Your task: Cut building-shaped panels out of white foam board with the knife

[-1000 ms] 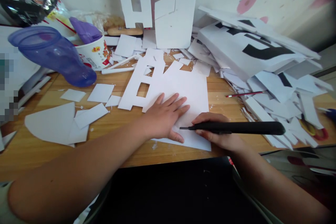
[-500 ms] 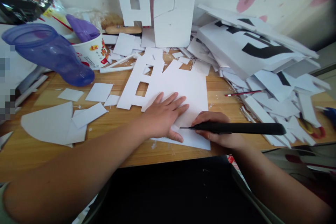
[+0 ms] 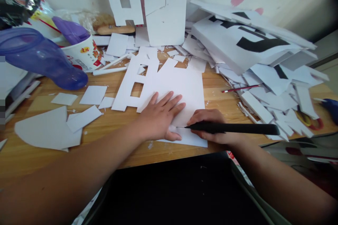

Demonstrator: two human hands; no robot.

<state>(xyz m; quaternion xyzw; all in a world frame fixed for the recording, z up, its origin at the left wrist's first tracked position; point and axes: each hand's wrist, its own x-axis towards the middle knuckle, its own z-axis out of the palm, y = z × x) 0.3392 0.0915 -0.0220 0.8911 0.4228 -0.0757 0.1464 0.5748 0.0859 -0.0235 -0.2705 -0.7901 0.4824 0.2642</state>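
Note:
A white board (image 3: 185, 84) with cut-out openings lies flat on the wooden table. My left hand (image 3: 161, 117) rests on its lower part, palm down with the fingers spread. On the right, my right hand (image 3: 208, 124) is closed around a black-handled tool (image 3: 237, 128). The tool's thin tip points left and meets the board between the thumb and forefinger of my left hand. Behind, a similar white board (image 3: 166, 17) with openings stands upright against the wall.
White offcuts (image 3: 50, 126) lie at the left, near a blue translucent container (image 3: 52, 58) and a paper cup (image 3: 86, 54). At the right are piled white pieces (image 3: 256, 49), a red pencil (image 3: 240, 88) and scissors (image 3: 318, 123). The table's front edge is close to my forearms.
The view has shifted slightly, so most things appear farther left. My left hand stays spread on the board, and the tool's tip remains beside it in my right hand.

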